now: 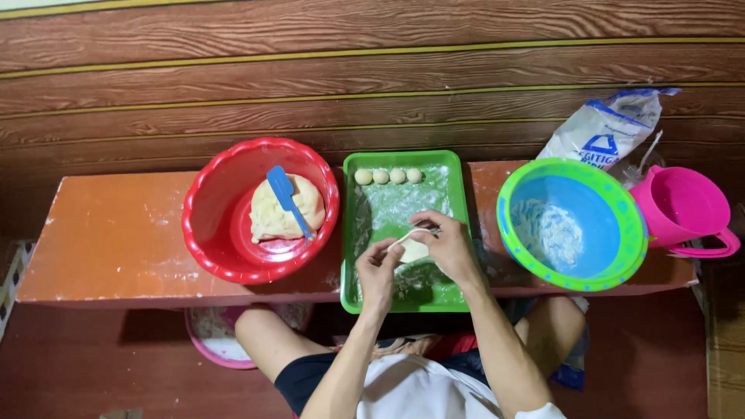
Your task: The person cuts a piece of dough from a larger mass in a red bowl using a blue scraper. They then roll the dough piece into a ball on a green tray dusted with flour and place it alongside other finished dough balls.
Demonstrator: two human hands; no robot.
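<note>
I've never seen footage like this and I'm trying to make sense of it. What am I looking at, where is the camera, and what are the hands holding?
There is no machine here. A person wears a camera on the head, so the one picture looks straight down at their own two bare hands. They sit at a low orange bench. On it, from the left: a red bowl with a lump of dough and a blue spatula, a floured green tray with four small dough balls, a blue and green bowl with flour, a pink jug and a white bag. Over the tray, the left hand and right hand hold a small dough piece between their fingers.
</note>
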